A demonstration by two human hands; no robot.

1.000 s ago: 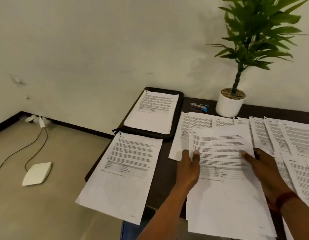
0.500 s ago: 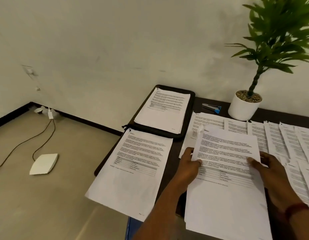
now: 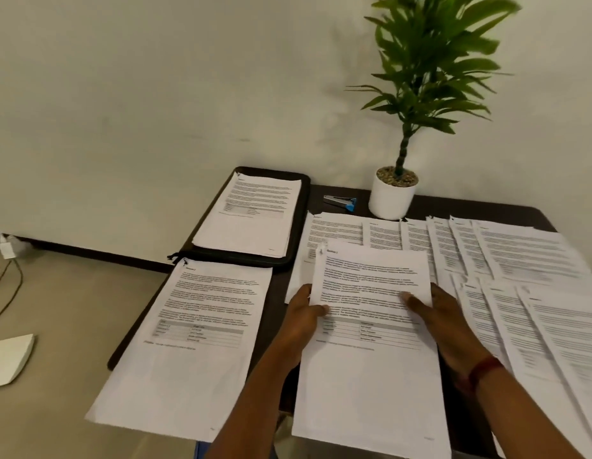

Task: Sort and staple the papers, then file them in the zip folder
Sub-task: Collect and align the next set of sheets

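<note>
Two hands are holding one sheaf of papers (image 3: 371, 366) in the lower middle of the frame. The left hand (image 3: 303, 314) is pinching its left edge with the thumb on the printed face, and the right hand (image 3: 447, 326) is gripping the right edge in the same way. The sheaf's long axis is running from the bottom of the frame up toward the wall. Its upper left corner is curling, though any staple there is too small to make out. The zip folder (image 3: 299, 210) is lying flat up and to the left of the hands on the tabletop (image 3: 276, 293), with its long axis running roughly the same way as the sheaf's. That is making the left hand the nearer one, and the carry is probably going up and left. One stack (image 3: 251, 217) is already resting within the folder's rim. Another stack (image 3: 192, 339) is lying just below the folder at lower left, overhanging the tabletop's edge. Overlapping sheets (image 3: 520, 256) are fanning across the right side, and the stapler (image 3: 341, 202) is sitting beside the white plant pot (image 3: 390, 197), well apart from both hands.
</note>
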